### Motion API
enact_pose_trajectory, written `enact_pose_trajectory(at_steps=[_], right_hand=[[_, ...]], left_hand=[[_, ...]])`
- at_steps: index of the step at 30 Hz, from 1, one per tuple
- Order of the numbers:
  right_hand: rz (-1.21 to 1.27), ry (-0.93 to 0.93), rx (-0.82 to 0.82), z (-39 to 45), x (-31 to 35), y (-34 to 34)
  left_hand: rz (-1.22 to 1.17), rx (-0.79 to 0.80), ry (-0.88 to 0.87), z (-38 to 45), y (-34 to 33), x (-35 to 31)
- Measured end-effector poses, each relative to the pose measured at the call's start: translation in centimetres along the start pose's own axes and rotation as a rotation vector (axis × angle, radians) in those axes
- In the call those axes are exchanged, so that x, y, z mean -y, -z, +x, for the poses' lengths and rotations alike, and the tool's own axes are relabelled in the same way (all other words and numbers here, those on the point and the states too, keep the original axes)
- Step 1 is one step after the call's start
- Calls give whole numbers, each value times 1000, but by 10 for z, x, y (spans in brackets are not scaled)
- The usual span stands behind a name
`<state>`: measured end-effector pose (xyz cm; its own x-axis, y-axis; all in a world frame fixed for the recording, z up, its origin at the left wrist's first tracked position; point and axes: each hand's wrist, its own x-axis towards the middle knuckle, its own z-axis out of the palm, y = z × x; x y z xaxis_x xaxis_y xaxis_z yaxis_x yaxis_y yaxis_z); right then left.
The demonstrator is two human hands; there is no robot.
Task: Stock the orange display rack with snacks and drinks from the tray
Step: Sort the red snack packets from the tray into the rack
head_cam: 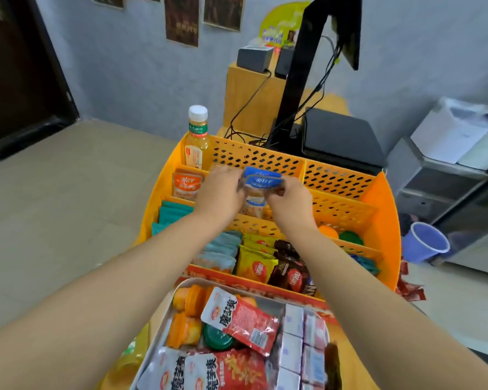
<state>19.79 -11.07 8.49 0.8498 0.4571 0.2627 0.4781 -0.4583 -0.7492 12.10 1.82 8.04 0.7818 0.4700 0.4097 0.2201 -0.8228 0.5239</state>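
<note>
The orange display rack (pixel 347 178) stands in front of me with perforated tiers. Both hands are over its second tier from the back. My left hand (pixel 220 190) and my right hand (pixel 289 197) together grip a small stack of blue-topped snack packets (pixel 261 178), one hand at each end. Left of them stand orange packets of the same brand (pixel 186 187). A juice bottle (pixel 197 136) stands in the back left corner. The metal tray (pixel 164 313) lies nearest me, holding red snack pouches (pixel 245 319), orange-capped bottles (pixel 189 302) and white drink cartons (pixel 296 342).
Lower tiers hold teal packets (pixel 172 213), yellow (pixel 255 263) and brown (pixel 289 270) snack bags. Behind the rack stand a black monitor pole (pixel 299 68), cables and a dark box (pixel 341 136). A purple bin (pixel 426 244) and a grey cabinet (pixel 445 175) are to the right.
</note>
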Motion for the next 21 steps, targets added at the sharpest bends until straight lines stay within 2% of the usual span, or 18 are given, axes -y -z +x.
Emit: enact_pose_trajectory(at_steps=[2,6,10,14,21], right_hand=[[-99,-21,18,9,-10,-5],[-277,-100,104,17,-30,-19],[-316,-187,163,22,-42,-30],[-368,-211,209,28,-47,-36],[-314,-273,198,33,-48,-39]], left_hand=[[17,38,-6,8,-10,3],[211,139,17,9,-30,15],[274,251,49,11,-45,22],[252,286,64,15,-48,26],[436,372,57,28,-47,25]])
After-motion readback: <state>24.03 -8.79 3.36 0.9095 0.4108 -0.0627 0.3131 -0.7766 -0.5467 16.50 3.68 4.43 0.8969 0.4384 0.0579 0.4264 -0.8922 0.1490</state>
